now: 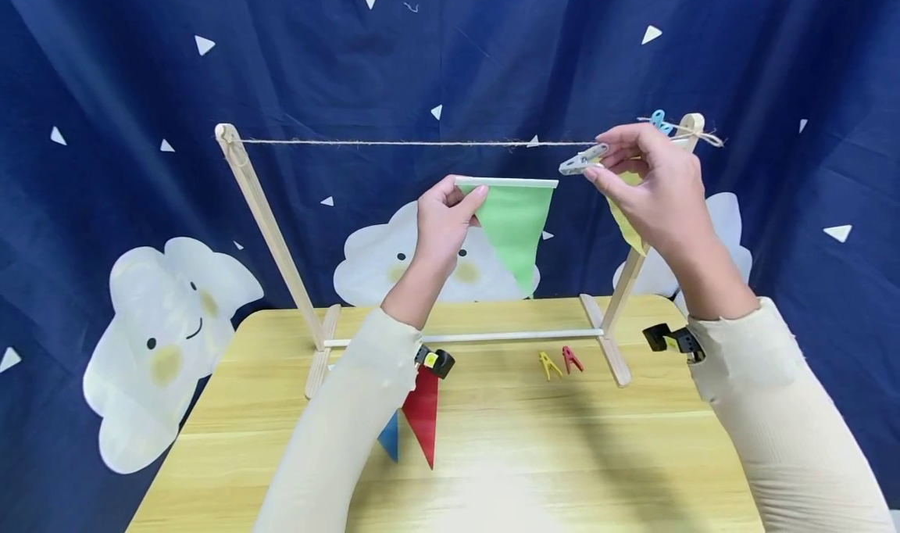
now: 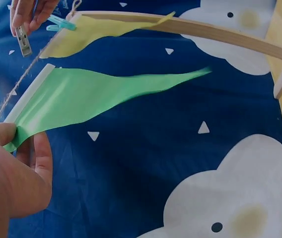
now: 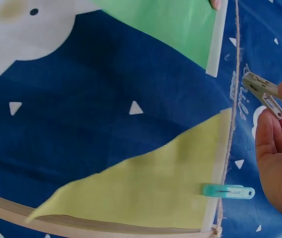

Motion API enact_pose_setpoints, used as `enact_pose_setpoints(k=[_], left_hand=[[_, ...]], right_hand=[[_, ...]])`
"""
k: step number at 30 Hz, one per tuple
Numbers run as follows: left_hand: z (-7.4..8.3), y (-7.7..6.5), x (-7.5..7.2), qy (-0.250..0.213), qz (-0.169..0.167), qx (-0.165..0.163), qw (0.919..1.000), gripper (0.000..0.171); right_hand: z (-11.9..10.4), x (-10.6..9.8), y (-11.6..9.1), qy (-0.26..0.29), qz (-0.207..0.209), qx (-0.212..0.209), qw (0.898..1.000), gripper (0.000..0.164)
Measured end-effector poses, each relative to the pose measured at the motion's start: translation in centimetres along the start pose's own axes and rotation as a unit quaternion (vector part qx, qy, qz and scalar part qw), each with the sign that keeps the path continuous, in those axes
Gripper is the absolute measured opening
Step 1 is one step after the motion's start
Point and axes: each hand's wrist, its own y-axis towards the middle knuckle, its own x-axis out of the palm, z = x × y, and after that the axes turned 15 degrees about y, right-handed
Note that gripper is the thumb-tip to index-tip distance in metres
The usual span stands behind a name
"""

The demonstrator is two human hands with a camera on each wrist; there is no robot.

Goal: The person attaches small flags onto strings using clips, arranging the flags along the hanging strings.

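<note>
My left hand (image 1: 446, 216) pinches the left end of the white top strip of a green pennant (image 1: 516, 228), which hangs just below the twine (image 1: 394, 143). In my right hand (image 1: 657, 185) a grey-white clothespin (image 1: 582, 160) is pinched between thumb and fingers, near the twine. The right wrist view shows this clothespin (image 3: 262, 89) beside the twine, apart from the green pennant (image 3: 180, 29). A yellow pennant (image 3: 176, 173) hangs from the twine by a light-blue clothespin (image 3: 228, 191), close to the right post; in the head view my right hand partly covers it.
Two wooden posts (image 1: 270, 232) carry the twine, joined low down by a white crossbar (image 1: 513, 335). On the table (image 1: 562, 455) lie a yellow clothespin (image 1: 550, 365) and a red clothespin (image 1: 572, 359). A red pennant (image 1: 423, 416) and a blue pennant (image 1: 390, 438) lie partly under my left sleeve.
</note>
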Motion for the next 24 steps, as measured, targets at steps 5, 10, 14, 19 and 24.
enact_pose_setpoints(k=[5,10,14,19,24], left_hand=[[0.8,0.4,0.5,0.009,-0.006,0.003,0.9999,0.01],[1.2,0.7,0.9,0.007,-0.006,0.005,0.9999,0.009],[1.4,0.9,1.1,0.002,-0.005,0.003,1.0,0.009],[2.0,1.2,1.4,-0.005,-0.011,0.013,0.9998,0.009],[2.6,1.4,1.8,-0.014,-0.006,0.012,0.9998,0.01]], right_hand=[[-0.5,-0.3,1.3,-0.009,-0.005,-0.004,1.0,0.035],[-0.9,-0.2,2.3,-0.014,-0.018,-0.008,1.0,0.035],[-1.0,-0.2,3.0,-0.017,-0.026,-0.003,1.0,0.035],[-1.4,-0.7,3.9,-0.055,-0.032,-0.011,0.998,0.034],[-1.9,-1.2,4.8,-0.095,-0.044,-0.002,0.994,0.036]])
